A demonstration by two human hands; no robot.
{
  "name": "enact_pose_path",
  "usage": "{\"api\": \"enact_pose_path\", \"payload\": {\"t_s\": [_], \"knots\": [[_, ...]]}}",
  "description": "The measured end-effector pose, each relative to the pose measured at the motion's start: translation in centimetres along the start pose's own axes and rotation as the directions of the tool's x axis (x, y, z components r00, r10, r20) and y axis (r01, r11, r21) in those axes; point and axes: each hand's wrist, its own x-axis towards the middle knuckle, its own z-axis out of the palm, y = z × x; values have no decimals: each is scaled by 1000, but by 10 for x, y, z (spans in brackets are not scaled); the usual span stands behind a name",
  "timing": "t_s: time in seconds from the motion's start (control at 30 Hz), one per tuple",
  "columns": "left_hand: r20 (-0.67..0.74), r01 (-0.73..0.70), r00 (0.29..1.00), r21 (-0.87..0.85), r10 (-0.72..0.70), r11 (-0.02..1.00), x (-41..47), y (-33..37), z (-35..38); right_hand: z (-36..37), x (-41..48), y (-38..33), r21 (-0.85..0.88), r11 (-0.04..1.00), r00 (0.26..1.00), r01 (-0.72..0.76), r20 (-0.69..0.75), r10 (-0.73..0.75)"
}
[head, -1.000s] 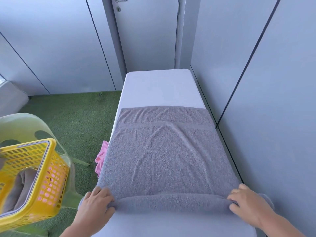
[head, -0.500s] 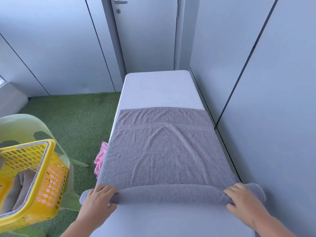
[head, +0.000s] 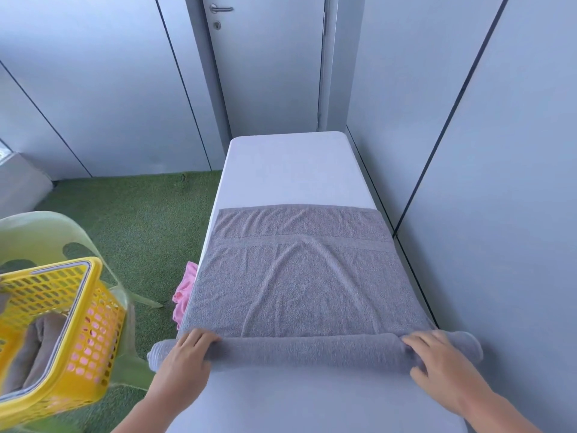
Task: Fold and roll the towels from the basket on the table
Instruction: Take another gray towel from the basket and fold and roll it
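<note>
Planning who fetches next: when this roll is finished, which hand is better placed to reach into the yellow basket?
Left, probably. The left hand grips the grey towel roll at the end nearest the yellow basket, left of the table. The right hand holds the opposite end, beside the wall.

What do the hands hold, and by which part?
The grey terry towel, by its rolled near part: left hand close to the roll's left end, right hand close to the right end.

Long white table (head: 290, 170) under a partly rolled grey towel (head: 299, 282).
</note>
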Motion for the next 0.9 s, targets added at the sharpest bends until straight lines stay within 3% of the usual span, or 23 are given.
{"api": "enact_pose_path", "payload": {"t_s": [0.1, 0.27, 0.33, 0.43, 0.57, 0.67, 0.8, 0.9], "knots": [[100, -83, 992, 104, 73, 991, 0, -4, 4, 0, 2, -5, -100, 995, 999, 24, 42, -20], [129, -94, 989, 139, 77, 986, 0, -3, 2, -12, 6, -13, -117, 991, 998, 59, 24, -57], [117, -124, 988, 175, 105, 977, -1, -4, 2, -16, 7, -14, -88, 996, 997, 35, 78, -28], [-2, -110, 994, 187, 112, 976, 2, -6, 1, -15, 7, -11, -70, 998, 999, 7, 44, -4], [-73, -59, 995, 56, 63, 997, 7, -7, 2, -6, 10, -3, 13, 998, 997, -66, -44, 66], [-24, -98, 995, 34, 99, 995, 3, -7, 4, -9, 7, -4, -17, 1000, 1000, 0, 18, 0], [107, -108, 990, 148, 93, 983, -2, -3, 1, -12, 8, -9, -118, 992, 998, 44, 50, -39], [53, -100, 994, 179, 92, 979, 2, -1, 0, -17, 14, -12, -123, 991, 999, 54, 12, -53]]}}
